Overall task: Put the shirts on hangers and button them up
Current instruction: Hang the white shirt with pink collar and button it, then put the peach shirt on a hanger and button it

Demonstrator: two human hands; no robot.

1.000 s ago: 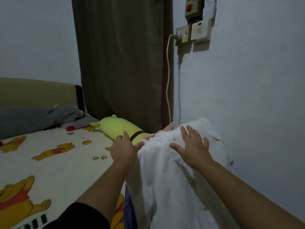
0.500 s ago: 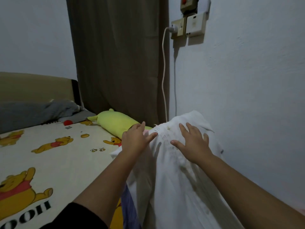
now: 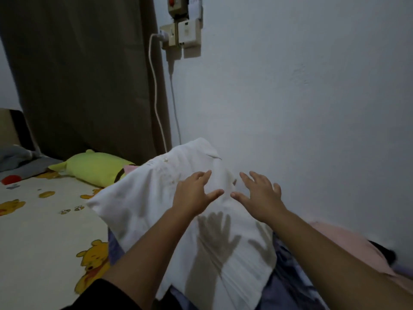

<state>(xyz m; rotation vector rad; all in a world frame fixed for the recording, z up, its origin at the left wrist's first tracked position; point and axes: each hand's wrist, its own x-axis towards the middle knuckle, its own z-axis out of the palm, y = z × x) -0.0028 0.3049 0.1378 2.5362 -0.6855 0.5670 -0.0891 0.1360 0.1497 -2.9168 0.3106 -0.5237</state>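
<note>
The bed (image 3: pixel 44 231), with its cartoon-bear sheet, carries a green pillow (image 3: pixel 93 166) at the far side. Right of it the white shirt (image 3: pixel 145 198) lies draped over a pile of clothes by the wall (image 3: pixel 312 108); no hanger shows. The left hand (image 3: pixel 193 196) and the right hand (image 3: pixel 260 196) hover above the shirt, each grip spread and holding nothing. This looks like the laying-out step; next, a hanger must be found and slipped into the collar.
</note>
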